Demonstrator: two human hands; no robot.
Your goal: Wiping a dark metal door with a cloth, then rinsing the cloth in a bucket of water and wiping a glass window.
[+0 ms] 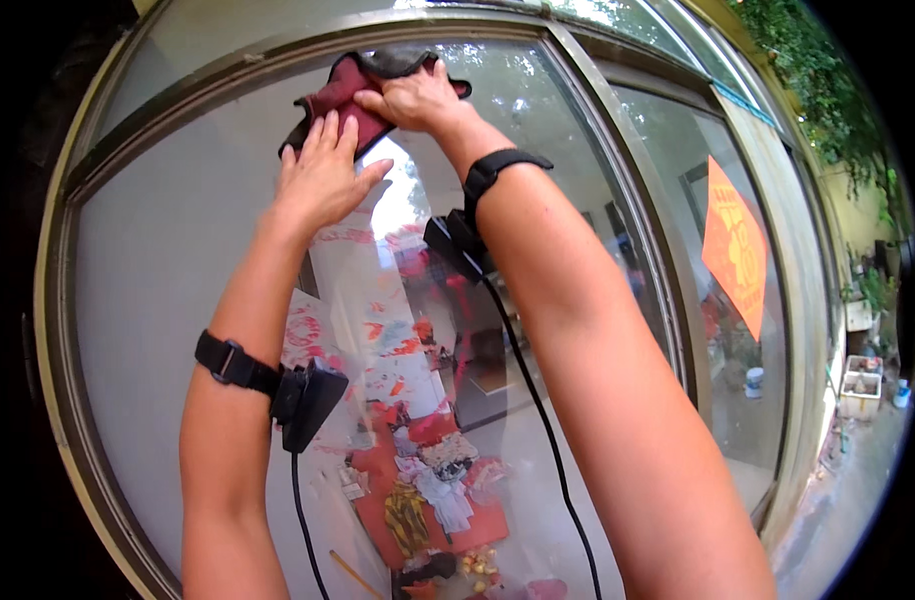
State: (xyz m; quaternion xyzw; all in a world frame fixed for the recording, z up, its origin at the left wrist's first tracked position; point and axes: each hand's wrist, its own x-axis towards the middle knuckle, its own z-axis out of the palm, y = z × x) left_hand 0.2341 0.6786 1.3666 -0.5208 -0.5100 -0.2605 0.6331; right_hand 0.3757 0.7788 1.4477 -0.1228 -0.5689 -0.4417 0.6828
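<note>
A dark red cloth [348, 90] with black edging lies crumpled against the upper part of a glass pane [168, 300], close under the top frame. My right hand [418, 97] is on the cloth's right part, its thumb pointing left across the fabric and its other fingers bent around the bunched cloth, partly hidden. Lower and to the left, my left hand [323, 178] lies flat with its fingers stretched and its thumb spread out. Its fingertips reach the lower left edge of the cloth. Both arms are raised. Each wears a black strap with a small black device and a cable.
A metal window frame [633, 190] surrounds the pane. To the right, an orange diamond-shaped paper [735, 248] is on another pane. Through the glass, clothes and papers [443, 490] show, mixed with reflections. Outside at right are a white box [861, 388] and green foliage [808, 80].
</note>
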